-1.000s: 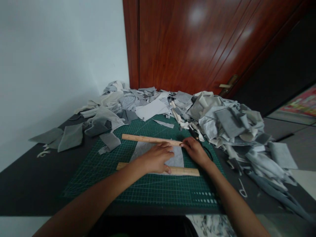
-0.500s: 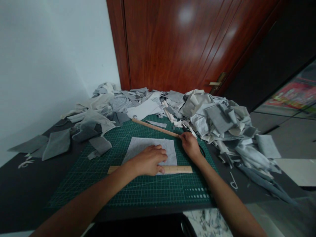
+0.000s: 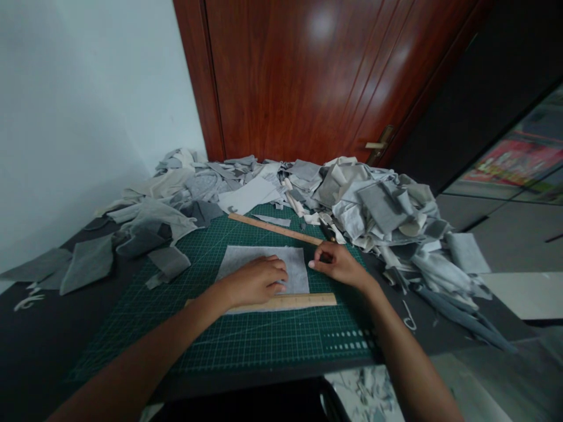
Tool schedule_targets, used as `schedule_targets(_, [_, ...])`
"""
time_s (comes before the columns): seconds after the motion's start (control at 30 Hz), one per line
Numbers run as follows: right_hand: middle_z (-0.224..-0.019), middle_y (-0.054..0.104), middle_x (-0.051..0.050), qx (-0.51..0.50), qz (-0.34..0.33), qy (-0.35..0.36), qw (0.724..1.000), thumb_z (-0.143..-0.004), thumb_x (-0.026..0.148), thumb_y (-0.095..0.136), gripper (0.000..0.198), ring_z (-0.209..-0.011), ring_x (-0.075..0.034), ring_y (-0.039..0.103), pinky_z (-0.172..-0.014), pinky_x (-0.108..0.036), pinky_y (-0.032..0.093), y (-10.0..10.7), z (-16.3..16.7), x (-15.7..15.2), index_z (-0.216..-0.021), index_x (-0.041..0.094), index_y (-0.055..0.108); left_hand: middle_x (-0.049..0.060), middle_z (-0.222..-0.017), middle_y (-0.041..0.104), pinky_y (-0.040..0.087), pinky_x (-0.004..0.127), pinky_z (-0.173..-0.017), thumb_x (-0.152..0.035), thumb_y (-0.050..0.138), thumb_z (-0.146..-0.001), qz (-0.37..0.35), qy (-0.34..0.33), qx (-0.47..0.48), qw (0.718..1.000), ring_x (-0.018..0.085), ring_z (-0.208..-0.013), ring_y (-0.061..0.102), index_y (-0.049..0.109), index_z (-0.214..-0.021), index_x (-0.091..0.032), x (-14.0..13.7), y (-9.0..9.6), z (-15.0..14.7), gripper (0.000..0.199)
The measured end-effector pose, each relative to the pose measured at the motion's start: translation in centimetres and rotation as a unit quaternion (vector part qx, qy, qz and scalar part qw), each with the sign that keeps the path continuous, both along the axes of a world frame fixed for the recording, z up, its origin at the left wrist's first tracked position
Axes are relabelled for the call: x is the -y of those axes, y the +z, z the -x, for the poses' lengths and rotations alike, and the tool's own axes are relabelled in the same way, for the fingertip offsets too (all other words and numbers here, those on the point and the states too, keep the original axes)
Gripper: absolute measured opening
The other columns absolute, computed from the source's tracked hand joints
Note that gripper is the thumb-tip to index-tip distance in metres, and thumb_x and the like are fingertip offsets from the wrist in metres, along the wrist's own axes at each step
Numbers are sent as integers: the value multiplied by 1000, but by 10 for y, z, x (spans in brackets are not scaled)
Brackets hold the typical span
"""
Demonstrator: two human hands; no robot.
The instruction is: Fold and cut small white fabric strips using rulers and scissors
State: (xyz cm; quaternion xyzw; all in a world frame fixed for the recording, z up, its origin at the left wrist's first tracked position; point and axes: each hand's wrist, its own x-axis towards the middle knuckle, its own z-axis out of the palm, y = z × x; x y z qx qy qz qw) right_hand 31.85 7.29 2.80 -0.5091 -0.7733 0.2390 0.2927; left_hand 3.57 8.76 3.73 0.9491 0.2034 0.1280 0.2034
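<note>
A grey rectangular piece of cloth (image 3: 290, 264) lies flat on the green cutting mat (image 3: 264, 346). Across its near edge runs a wooden ruler (image 3: 314, 300). My left hand (image 3: 259, 280) rests on the cloth and the ruler, fingers stretched and slightly bent. To the right of the cloth is my right hand (image 3: 338, 264), its fingers curled and the thumb pointing left. A dark, thin thing with a brassy tip shows just above its knuckles; whether the hand holds it, I cannot tell. A second wooden ruler (image 3: 272, 226) lies slantwise beyond the cloth, its right end near my right hand.
Heaped grey and cream cloth scraps (image 3: 382, 205) cover the right and back of the dark table (image 3: 26, 346). More scraps (image 3: 149, 217) lie at the left. A white sheet (image 3: 250, 194) lies at the back. A wooden door (image 3: 285, 82) and a white wall stand behind.
My right hand has let go of the far ruler's end and moved slightly nearer, its fingers now curled. My left hand stays on the cloth and near ruler. The view has shifted slightly right.
</note>
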Motion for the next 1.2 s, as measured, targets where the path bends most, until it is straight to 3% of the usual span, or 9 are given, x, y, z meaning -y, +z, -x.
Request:
schedule_targets(0.13, [-75, 54, 5, 13, 96, 80, 992, -73, 50, 85, 40, -68, -13, 49, -59, -24, 34, 2, -2, 2, -88, 18, 66, 3, -97, 70, 46, 35, -93, -16, 56, -96, 20, -8, 15, 1000, 21, -99, 63, 72, -91, -22, -4, -4, -2, 18])
schedule_targets(0.3, [-81, 58, 3, 8, 114, 90, 989, -66, 51, 90, 48, -72, -15, 52, -62, -25, 37, 1, 0, 1, -94, 18, 69, 3, -94, 71, 46, 32, -91, -16, 54, -98, 30, -2, 30, 999, 20, -96, 64, 71, -86, -21, -4, -4, -4, 22])
schedule_targets(0.4, [-90, 63, -1, 37, 52, 54, 996, -70, 51, 88, 47, -80, -18, 58, -68, -27, 42, 2, 11, 17, -99, 18, 71, 4, -93, 71, 47, 33, -92, -18, 53, -99, 19, 3, 36, 999, 20, -98, 64, 70, -88, -20, -2, -2, -4, 20])
schedule_targets(0.5, [-99, 65, -7, 93, -21, 15, 995, -81, 55, 79, 50, -88, -24, 64, -78, -34, 48, -3, 25, 53, -114, 18, 71, 5, -93, 70, 47, 35, -93, -22, 50, -101, 14, 4, 37, 999, 21, -98, 63, 68, -90, -20, 1, -1, -4, 21])
schedule_targets(0.6, [-101, 65, -12, 153, -81, -77, 982, -89, 54, 70, 52, -96, -31, 65, -83, -43, 51, -19, 34, 93, -125, 17, 68, 4, -90, 67, 46, 35, -92, -27, 47, -102, 17, 3, 37, 999, 22, -96, 62, 65, -86, -20, 1, -1, -3, 25])
schedule_targets(0.8, [-91, 66, -9, 157, -86, -181, 967, -97, 41, 62, 20, -83, -27, 67, -75, -39, 53, -42, 29, 141, -98, 22, 67, 3, -89, 65, 47, 31, -87, -38, 39, -106, 40, 5, 35, 999, 20, -92, 62, 62, -90, -22, -5, -1, -1, 33])
schedule_targets(1.0, [-77, 65, -4, 181, -59, -210, 959, -97, 48, 59, 30, -64, -23, 66, -57, -31, 43, -40, 18, 184, -78, 25, 52, 4, -99, 71, 51, 30, -88, -45, 28, -110, 30, 47, 53, 997, 21, -96, 66, 66, -109, -23, -16, 0, 7, 44])
schedule_targets(1.13, [-71, 67, -2, 84, 29, -191, 978, -103, 49, 46, 31, -62, -23, 67, -56, -30, 43, -50, 28, 220, -82, 27, 52, 8, -125, 67, 45, 39, -107, -42, 33, -109, -17, 110, 89, 990, 24, -120, 59, 63, -122, -21, -20, 4, 10, 39])
schedule_targets(1.2, [-70, 66, -3, 8, 48, -245, 968, -104, 54, 38, 38, -64, -24, 66, -58, -32, 48, -59, 42, 233, -83, 28, 54, 10, -134, 60, 37, 46, -116, -39, 36, -108, -47, 151, 106, 982, 28, -131, 50, 59, -126, -20, -21, 4, 8, 35])
